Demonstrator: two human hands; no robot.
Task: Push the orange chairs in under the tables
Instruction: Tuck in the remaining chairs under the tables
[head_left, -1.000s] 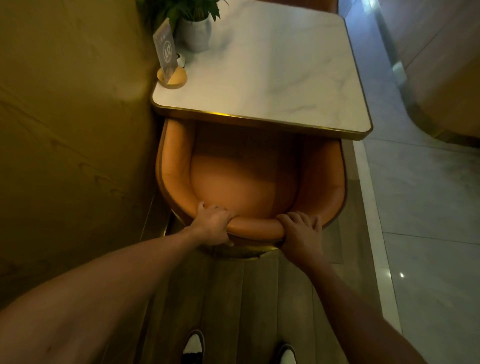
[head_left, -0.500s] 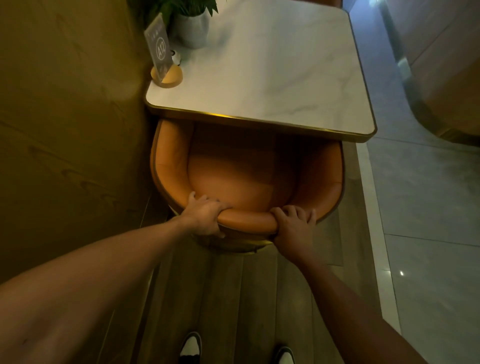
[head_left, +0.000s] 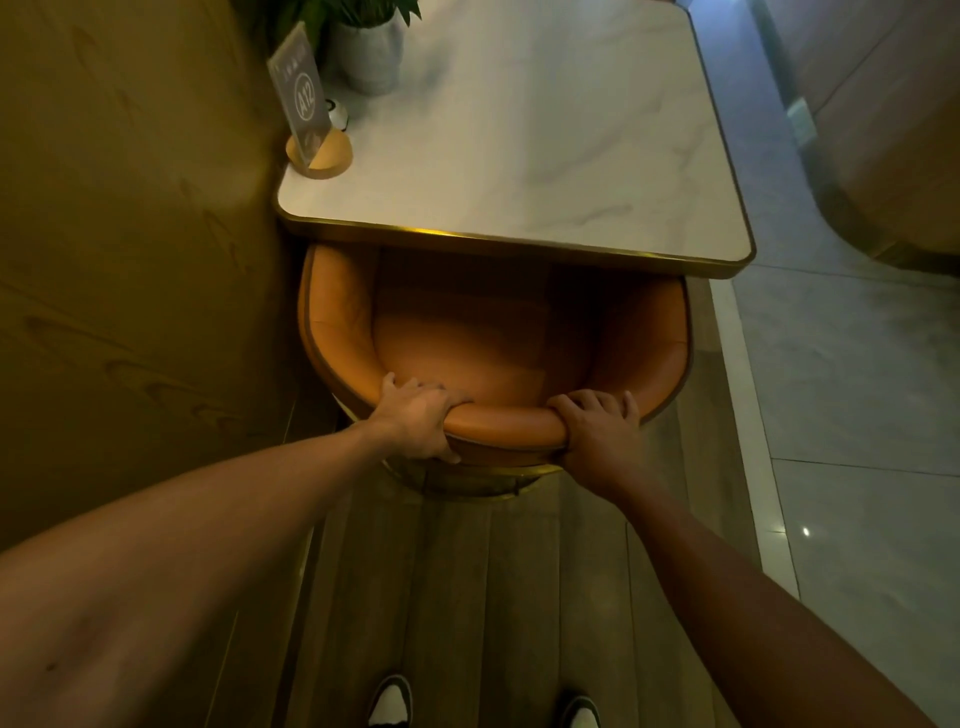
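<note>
Head view: the left hand (head_left: 415, 418) and right hand (head_left: 597, 428) are both closed around the padded back rim of the orange leather tub chair (head_left: 498, 358), whose front sits tucked under the gold-edged white marble table (head_left: 519, 156).

Looks like I'm in a restaurant or cafe: white marble table with gold trim (head_left: 519, 156), clear acrylic "A12" number sign (head_left: 300, 96), small potted plant (head_left: 370, 47).

"A12" in circle on clear table sign (head_left: 302, 98); smaller print above it unreadable
</note>
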